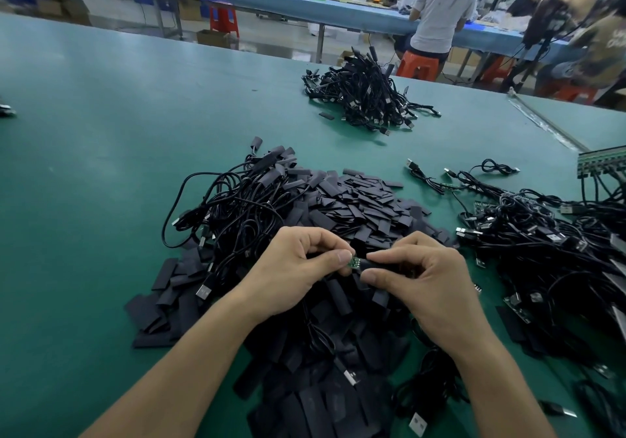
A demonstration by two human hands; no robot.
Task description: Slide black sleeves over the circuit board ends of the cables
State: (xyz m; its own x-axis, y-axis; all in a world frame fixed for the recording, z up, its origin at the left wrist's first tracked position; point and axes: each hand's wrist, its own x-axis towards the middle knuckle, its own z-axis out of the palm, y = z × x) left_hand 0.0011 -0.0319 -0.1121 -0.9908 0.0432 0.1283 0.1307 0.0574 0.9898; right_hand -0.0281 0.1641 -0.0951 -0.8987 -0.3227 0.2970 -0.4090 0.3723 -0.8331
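big green counter (pixel 101 132), huge heap of black sleeves (pixel 355 200) along its near edge, tangled cables (pixel 542 234) toward the right edge, forearms angled in over the heap, left grip (pixel 294 268) curled, pinching a tiny circuit board (pixel 354 262), right grip (pixel 416 275) pinching one sleeve (pixel 382 264) right at the board's end

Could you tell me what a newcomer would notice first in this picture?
The two hands meet at centre: the left hand pinches a small green circuit board while the right hand pinches a black sleeve at its end. Beneath and behind them spreads a heap of loose sleeves on the green table, with tangled cables at right and another bundle farther back.
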